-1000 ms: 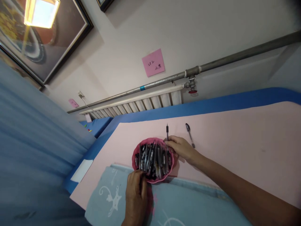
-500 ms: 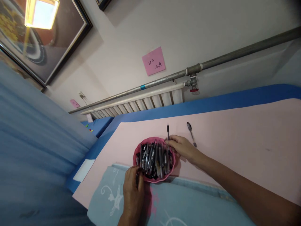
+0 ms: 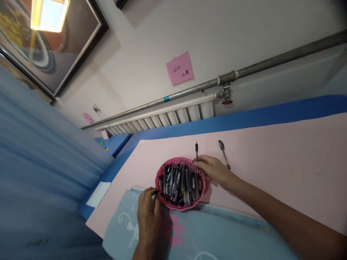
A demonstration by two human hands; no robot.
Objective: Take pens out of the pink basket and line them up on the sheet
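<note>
A pink scalloped basket [image 3: 180,208] holds many pens [image 3: 179,182], mostly clear-barrelled with black parts. By its right rim, my right hand [image 3: 213,169] is closed on a pen [image 3: 196,148] that stands nearly upright, bare tip pointing up. My left hand [image 3: 148,213] is beside the basket's left rim with fingers curled. Something dark shows at its fingertips, too small to make out. To the right of my right hand lies a capped black pen [image 3: 224,154] on the pink sheet.
The pink sheet [image 3: 271,155] covers a blue table [image 3: 244,121]. A folded light-blue cloth [image 3: 227,234] with white and pink patterns lies in front of the basket. White paper [image 3: 99,194] is at the left edge. Behind are a radiator [image 3: 173,117] and a pipe [image 3: 271,63]; a blue curtain [image 3: 40,155] hangs left.
My left hand has shifted left, from over the pens' near edge to the outside of the basket's left rim. My right hand still holds the pen in the same place.
</note>
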